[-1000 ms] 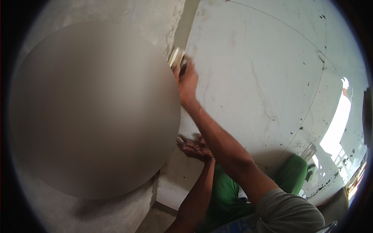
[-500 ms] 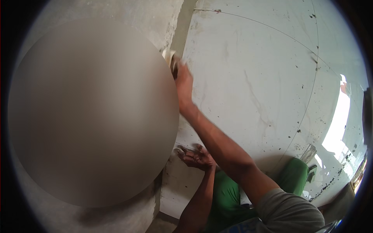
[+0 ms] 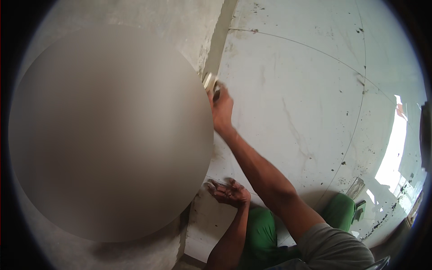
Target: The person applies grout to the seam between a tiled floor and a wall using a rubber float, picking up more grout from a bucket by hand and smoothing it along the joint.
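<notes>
My right hand (image 3: 222, 108) reaches forward to the joint between the rough grey wall (image 3: 180, 27) and the pale tiled floor (image 3: 279, 81). Its fingers are closed around a pale, flat-edged tool (image 3: 209, 82), smeared by motion and partly hidden by the large blurred oval on the left, so its exact kind does not show. Nearer to me, my left hand (image 3: 231, 193) is palm up just above the floor beside the wall. Its fingers are apart and a little bent, marked with dark smudges, and hold nothing.
An unfilled grey strip (image 3: 222, 42) runs between wall and tiles. My green-trousered knees (image 3: 339, 211) are bent over the floor. To the right lie a worn wooden piece (image 3: 357, 188) and a small green object (image 3: 360, 210). Dark crumbs dot the tiles; bright light reflects at far right.
The view has shifted, so the floor and wall sit lower in the picture. My right hand, still holding the tool, stays along the wall joint; my left hand keeps its palm-up pose.
</notes>
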`<state>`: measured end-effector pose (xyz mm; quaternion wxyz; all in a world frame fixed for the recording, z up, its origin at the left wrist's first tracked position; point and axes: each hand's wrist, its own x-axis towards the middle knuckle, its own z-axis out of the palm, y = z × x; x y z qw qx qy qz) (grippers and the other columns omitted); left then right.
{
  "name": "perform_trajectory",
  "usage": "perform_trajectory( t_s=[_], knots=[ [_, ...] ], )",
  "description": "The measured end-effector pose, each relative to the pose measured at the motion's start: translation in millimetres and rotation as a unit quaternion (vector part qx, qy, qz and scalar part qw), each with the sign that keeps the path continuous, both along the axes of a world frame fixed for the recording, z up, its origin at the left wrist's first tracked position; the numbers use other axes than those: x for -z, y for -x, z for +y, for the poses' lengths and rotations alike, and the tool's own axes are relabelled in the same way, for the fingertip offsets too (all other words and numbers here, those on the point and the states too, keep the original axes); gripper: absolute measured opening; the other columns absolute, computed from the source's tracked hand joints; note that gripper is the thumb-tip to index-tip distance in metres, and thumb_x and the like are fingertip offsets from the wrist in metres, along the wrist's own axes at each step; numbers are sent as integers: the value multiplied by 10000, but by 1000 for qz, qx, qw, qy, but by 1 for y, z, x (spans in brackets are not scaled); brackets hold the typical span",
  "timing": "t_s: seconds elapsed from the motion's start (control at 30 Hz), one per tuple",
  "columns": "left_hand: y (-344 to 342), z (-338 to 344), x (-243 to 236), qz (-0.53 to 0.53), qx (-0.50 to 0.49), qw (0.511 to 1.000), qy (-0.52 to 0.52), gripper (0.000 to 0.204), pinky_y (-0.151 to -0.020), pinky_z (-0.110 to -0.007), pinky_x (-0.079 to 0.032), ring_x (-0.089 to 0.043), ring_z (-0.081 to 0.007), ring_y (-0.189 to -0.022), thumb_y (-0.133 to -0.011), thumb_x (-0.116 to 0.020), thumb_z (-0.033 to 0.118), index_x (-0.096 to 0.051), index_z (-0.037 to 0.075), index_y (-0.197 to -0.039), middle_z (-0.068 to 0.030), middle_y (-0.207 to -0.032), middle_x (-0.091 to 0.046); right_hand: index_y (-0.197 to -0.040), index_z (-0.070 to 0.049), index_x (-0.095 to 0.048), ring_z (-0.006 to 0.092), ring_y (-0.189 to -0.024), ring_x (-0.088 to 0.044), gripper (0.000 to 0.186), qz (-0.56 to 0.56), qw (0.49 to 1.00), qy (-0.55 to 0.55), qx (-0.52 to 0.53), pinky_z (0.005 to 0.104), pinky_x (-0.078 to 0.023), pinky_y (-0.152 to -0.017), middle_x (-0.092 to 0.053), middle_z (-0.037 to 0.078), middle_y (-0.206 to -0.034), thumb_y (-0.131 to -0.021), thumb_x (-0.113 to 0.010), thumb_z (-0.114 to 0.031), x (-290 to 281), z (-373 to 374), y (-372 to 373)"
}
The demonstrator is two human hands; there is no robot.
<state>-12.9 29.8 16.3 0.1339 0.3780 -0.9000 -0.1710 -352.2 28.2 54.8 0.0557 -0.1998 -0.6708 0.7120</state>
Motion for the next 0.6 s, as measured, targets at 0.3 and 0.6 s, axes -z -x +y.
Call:
perform_trajectory(
  t_s=[0.3, 0.6],
  knots=[
    [3, -2, -10, -100, 22, 981, 163, 776, -1098, -555, -537, -528, -382, -1435, -1033, -547, 385, -317, -50, -1633, -250, -1626, -402, -1418, 131, -595, 528, -1047, -714, 510, -11, 999, -29, -10, 546, -578, -928, -712, 365, -1161, -1025, -629, -194, 7, 10, 33],
    [1, -1, 7, 45, 48, 994, 88, 730, -877, -468, -619, -651, -362, -1136, -1066, -528, 420, -311, 54, -1659, -169, -1619, -465, -1346, 93, -611, 516, -1060, -742, 459, -19, 998, -54, 12, 545, -586, -933, -751, 349, -1119, -1019, -618, -230, 3, 33, 61]
  ],
)
